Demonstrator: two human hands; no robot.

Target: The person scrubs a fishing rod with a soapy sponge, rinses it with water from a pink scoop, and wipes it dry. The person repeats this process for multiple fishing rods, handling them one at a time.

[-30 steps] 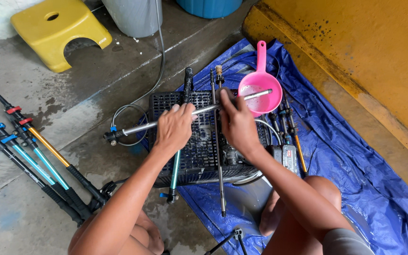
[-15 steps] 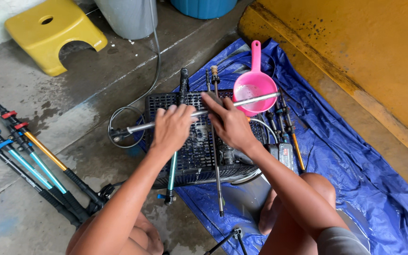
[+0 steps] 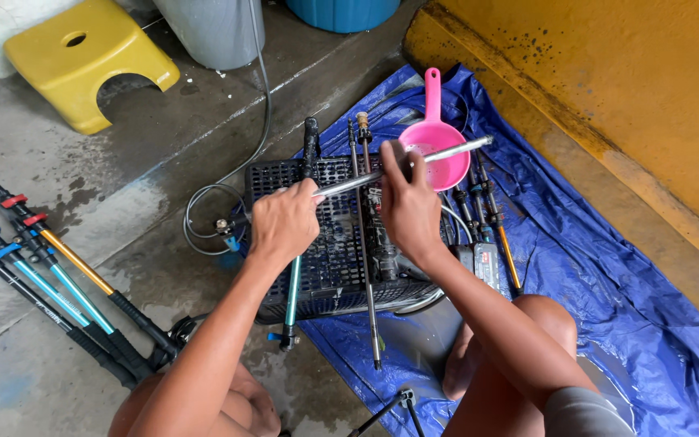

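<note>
Both hands hold one long silver metal rod that runs crosswise above a black plastic crate. My left hand is closed around the rod's left part. My right hand grips it further right, fingers wrapped over it. The rod's right end reaches over a pink plastic scoop. Under my hands, a teal pole and a thin silver pole lie lengthwise across the crate.
A blue tarp covers the floor at right beside a yellow wall. Several poles lie on wet concrete at left. A yellow stool stands at top left; a grey hose coils by the crate.
Both hands have shifted the rod: my right hand slid up along it toward the pink scoop, my left hand stays closed on its left part. The view has moved slightly.
</note>
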